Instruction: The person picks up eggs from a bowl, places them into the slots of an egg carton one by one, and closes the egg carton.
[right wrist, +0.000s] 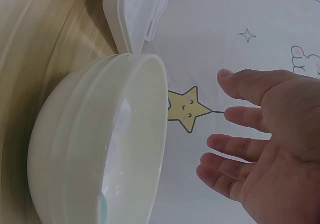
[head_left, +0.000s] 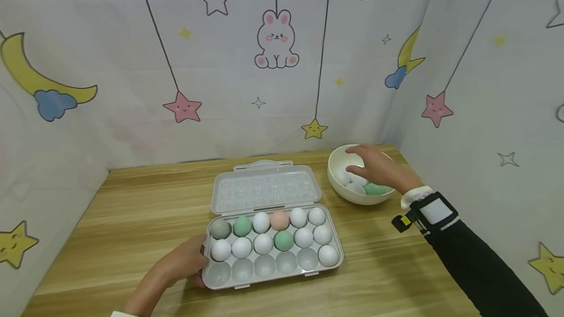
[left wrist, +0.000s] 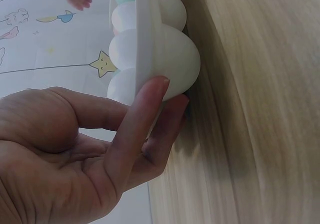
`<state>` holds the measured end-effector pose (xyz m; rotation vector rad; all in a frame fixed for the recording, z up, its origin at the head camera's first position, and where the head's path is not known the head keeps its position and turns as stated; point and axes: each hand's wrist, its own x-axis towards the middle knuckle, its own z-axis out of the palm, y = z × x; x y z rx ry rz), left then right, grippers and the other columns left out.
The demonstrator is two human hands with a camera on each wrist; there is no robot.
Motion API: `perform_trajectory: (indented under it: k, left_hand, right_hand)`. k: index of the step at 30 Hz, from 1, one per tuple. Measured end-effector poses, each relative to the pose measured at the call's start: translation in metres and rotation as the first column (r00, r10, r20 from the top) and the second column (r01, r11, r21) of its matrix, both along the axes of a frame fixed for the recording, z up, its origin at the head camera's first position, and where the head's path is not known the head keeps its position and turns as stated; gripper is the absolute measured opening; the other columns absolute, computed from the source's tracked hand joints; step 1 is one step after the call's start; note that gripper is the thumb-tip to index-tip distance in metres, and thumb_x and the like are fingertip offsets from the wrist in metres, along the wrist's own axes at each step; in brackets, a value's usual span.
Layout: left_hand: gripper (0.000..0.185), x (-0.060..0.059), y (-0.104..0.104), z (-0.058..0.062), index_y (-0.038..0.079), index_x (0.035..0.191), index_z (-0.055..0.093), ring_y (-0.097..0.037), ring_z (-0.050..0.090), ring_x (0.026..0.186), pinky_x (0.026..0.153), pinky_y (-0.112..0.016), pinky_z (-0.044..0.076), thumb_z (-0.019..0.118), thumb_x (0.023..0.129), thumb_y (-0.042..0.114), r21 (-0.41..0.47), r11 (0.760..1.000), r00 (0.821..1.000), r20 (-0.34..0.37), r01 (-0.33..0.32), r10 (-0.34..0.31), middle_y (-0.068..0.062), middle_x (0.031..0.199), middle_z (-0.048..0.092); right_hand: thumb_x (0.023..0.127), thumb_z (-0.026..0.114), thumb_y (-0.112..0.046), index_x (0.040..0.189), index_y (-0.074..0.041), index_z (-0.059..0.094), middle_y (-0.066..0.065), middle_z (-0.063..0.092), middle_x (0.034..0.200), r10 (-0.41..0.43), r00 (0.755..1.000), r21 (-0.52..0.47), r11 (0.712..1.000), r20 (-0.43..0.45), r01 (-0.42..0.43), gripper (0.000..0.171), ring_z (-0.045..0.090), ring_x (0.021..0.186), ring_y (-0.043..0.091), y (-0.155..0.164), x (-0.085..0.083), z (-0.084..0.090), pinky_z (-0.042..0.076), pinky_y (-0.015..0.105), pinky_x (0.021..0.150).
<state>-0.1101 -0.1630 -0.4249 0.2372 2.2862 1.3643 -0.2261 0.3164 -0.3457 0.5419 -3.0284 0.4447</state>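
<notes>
An egg carton [head_left: 273,272] of pale plastic lies on the table with its clear lid [head_left: 266,190] folded back. White, green, grey and pink eggs fill its back and middle rows; the front row holds one white egg [head_left: 328,255] at its right end. My left hand [head_left: 187,260] grips the carton's left end, fingers bent against its side and underside in the left wrist view. Over the cream bowl [head_left: 361,198] hovers my right hand [head_left: 380,165], fingers spread and holding nothing. Several white eggs and a green egg [head_left: 375,189] lie in the bowl, partly hidden by that hand.
The wooden table [head_left: 145,199] meets a cloth backdrop [head_left: 229,62] printed with stars, moons and rabbits at the back and both sides. The bowl stands at the back right, close to the right-hand cloth, beside the carton's lid.
</notes>
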Motion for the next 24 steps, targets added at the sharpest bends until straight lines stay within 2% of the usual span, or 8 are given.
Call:
perform_trajectory:
  k: [9, 16, 24]
  left_hand:
    - [0.040, 0.000, 0.001, 0.001, -0.015, 0.119, 0.049, -0.027, 0.067, 0.070, 0.053, -0.042, 0.064, 0.048, 0.078, -0.016, -0.011, 1.000, 1.000, 0.009, -0.016, 0.016, -0.020, 0.092, 0.059]
    - [0.040, 0.000, 0.000, -0.002, -0.013, 0.118, 0.051, -0.026, 0.066, 0.069, 0.053, -0.042, 0.064, 0.050, 0.078, -0.016, -0.027, 0.999, 1.000, -0.005, -0.028, 0.028, -0.018, 0.090, 0.059]
    - [0.038, 0.003, -0.004, -0.003, -0.013, 0.116, 0.050, -0.026, 0.067, 0.068, 0.053, -0.041, 0.064, 0.049, 0.078, -0.015, -0.014, 1.000, 1.000, -0.006, -0.017, 0.017, -0.019, 0.089, 0.059]
  right_hand:
    - [0.102, 0.066, -0.024, 0.144, 0.005, 0.053, 0.026, 0.058, 0.140, 0.006, 0.993, -0.002, 1.000, 0.119, -0.005, 0.052, 0.054, 0.130, 0.043, -0.002, -0.031, -0.020, 0.046, 0.058, 0.111]
    - [0.102, 0.064, -0.024, 0.143, 0.007, 0.052, 0.029, 0.058, 0.137, -0.020, 0.978, 0.011, 1.000, 0.206, 0.018, 0.052, 0.056, 0.128, 0.045, -0.006, -0.042, -0.033, 0.048, 0.057, 0.109]
    - [0.104, 0.062, -0.028, 0.142, 0.008, 0.052, 0.030, 0.060, 0.135, -0.030, 0.967, 0.036, 0.999, 0.253, 0.021, 0.053, 0.057, 0.126, 0.044, -0.006, -0.051, -0.051, 0.050, 0.055, 0.107]
